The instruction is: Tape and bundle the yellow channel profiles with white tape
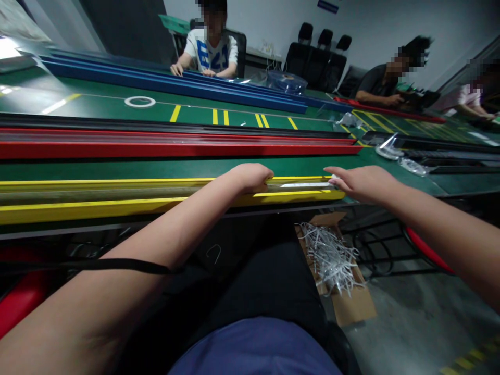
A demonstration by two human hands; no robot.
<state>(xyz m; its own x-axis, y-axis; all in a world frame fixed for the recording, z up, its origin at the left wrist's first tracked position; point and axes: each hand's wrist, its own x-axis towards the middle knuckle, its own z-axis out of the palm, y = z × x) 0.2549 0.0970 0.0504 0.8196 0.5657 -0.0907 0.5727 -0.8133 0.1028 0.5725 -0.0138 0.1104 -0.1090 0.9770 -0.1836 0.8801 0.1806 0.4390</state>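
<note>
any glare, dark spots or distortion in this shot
Head view: pale glare at the far left of the green table; head view: a darker shadow patch on the red bar beyond the left hand; head view: deep gloom beneath the table; head view: near left forearm looms large.

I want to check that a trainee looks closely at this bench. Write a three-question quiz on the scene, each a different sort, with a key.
1. True or false: in this view, the red rail lies beyond the yellow rail.

2. Choose one. The rails nearest the co-worker in the white shirt with blue lettering are:
A. red
B. blue
C. yellow

3. Fill in the missing word: of the camera wearer's two hands, the ____ one is nearer the right-hand end of the yellow rail.

Key:
1. True
2. B
3. Right: the right hand is at that end, and the left hand is further along.
</note>
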